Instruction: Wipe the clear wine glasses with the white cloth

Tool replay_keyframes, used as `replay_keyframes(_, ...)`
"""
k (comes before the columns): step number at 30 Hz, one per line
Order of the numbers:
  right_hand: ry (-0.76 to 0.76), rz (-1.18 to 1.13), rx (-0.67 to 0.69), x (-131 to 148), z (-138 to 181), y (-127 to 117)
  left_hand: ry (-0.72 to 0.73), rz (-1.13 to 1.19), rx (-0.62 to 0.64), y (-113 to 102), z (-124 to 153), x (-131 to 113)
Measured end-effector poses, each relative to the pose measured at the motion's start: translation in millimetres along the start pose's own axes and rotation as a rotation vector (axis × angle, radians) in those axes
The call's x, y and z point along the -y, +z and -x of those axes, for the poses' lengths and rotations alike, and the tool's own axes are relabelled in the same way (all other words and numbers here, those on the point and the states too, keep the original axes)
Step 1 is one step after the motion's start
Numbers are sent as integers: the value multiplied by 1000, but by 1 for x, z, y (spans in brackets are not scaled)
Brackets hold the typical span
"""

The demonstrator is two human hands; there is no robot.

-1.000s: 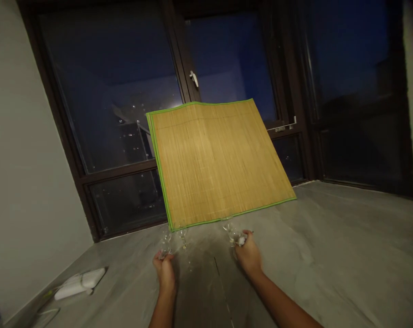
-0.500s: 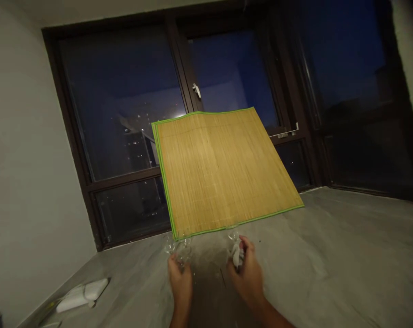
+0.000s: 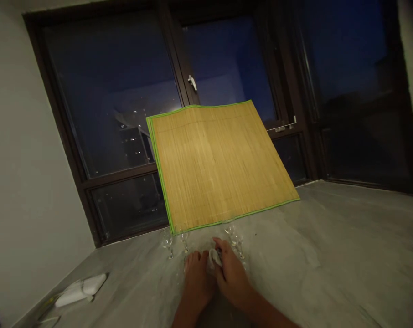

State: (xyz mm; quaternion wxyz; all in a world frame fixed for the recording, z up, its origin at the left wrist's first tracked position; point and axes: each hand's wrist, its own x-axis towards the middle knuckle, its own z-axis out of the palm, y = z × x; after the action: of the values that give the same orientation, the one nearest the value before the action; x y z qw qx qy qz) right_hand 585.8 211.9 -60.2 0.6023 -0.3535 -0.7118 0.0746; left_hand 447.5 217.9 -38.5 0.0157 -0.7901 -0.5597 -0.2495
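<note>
Both hands meet low over the grey surface point(image 3: 332, 246), almost touching, and the right hand point(image 3: 232, 273) has a soft white wad point(image 3: 214, 258) pinched between thumb and forefinger, right there in the gap between the two hands. The left hand point(image 3: 197, 277) sits just beside it, fingers bent over; whatever lies beneath is hidden in the dim light, so I can't tell whether they grip anything. Just beyond, clear stemmed glasses: one upright pair point(image 3: 167, 239) ahead of the left hand, another pair point(image 3: 238, 240) overlapping in view ahead of the right, the nearer one very close to those knuckles. Behind them all, a green-edged bamboo mat point(image 3: 223, 166) leans before the dark window point(image 3: 110, 91). Doing this neatly, I'd say, calls for a light, steady pinch, with the wad's loose folds gathered in so nothing snags a stem. Keep the wrists low and the motions small, working toward the body rather than out to the side; a careless swing of the right knuckles could topple that near glass. Slim stems like these look tippy, so gentle does it.
</note>
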Motion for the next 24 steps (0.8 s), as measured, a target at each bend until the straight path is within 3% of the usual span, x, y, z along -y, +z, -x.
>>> replay_keyframes(8,138,68,-212,-11,-8,-2,17,73,-146,4,0,9)
replay_keyframes(18,289,-335,41,2,-6,2,-162,-63,-214,11,-5,21)
replay_keyframes(24,338,-622,190,8,-8,0,-125,-90,-213,7,-2,21)
